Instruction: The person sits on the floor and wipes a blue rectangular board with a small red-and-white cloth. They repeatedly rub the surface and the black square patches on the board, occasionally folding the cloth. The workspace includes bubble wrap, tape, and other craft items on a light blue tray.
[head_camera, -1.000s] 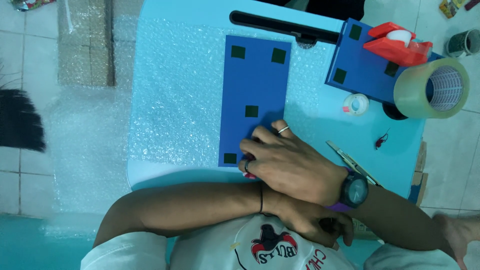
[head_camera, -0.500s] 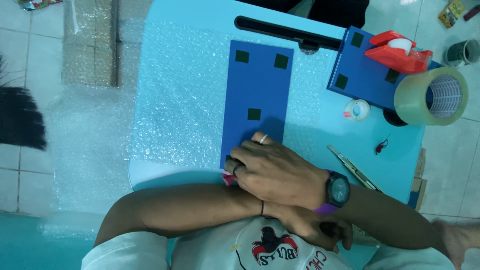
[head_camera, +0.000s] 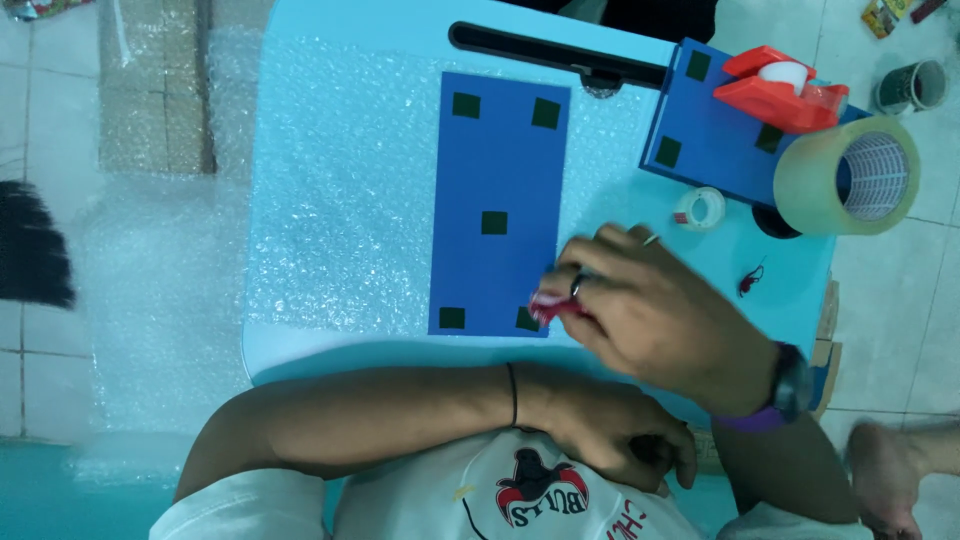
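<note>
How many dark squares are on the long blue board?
5 on the board: two at the far corners, one mid-right, two at the near corners. The right hand hides none of it.

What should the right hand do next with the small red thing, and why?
Probably bring it a little left, onto the lower right corner of the blue panel. The right hand pinches the small red thing at that corner's edge, while the left hand rests by the chest, off the bubble wrap.

Blue flat rectangular package (head_camera: 497, 205) with 5 dark square labels (head_camera: 494, 222) lies on bubble wrap (head_camera: 340, 200).
</note>
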